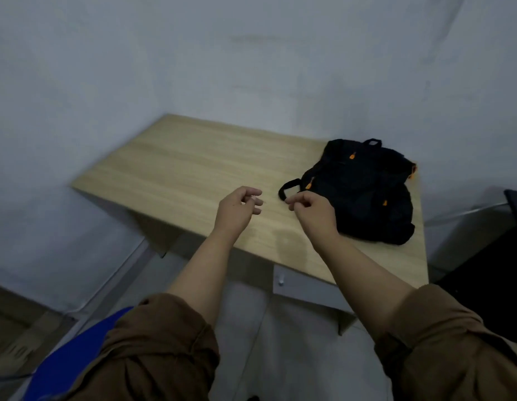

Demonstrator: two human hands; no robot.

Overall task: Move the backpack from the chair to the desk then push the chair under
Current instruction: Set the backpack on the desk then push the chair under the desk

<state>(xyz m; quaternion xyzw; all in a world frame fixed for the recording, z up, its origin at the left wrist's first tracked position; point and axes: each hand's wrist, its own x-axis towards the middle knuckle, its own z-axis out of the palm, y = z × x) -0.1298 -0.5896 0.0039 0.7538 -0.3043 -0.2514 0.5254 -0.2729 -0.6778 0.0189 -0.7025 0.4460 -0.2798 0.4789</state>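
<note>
The black backpack (pixel 364 192) with small orange zipper pulls lies slumped on the right part of the light wood tabletop (pixel 176 175), close to the right edge and near the grey wall (pixel 251 53) behind it. A carry loop sticks up at its far end, and a second black strap loop (pixel 289 188) curls out from its near left side onto the wood. Both bare forearms reach forward over the near edge of the tabletop, with brown sleeves (pixel 153 342) rolled up above the elbows. The left hand (pixel 237 208) hovers above the middle of the tabletop, holding nothing, its fingers loosely curled inward and a little apart, well clear of the backpack. The right hand (pixel 312 211) hangs just beside the backpack's near left side, its fingers bent and the thumb and forefinger drawn close together right next to the strap loop; the frame is blurred there, and whether the fingertips touch the strap or pinch it cannot be told. The rest of the tabletop is bare wood. Below its near edge a pale grey panel (pixel 297 285) with a small knob shows. A blue shape (pixel 78 351) sits low at the left beside the left sleeve, too cropped to identify. At the far right a dark object (pixel 516 204) stands next to the tabletop, only partly in view.
</note>
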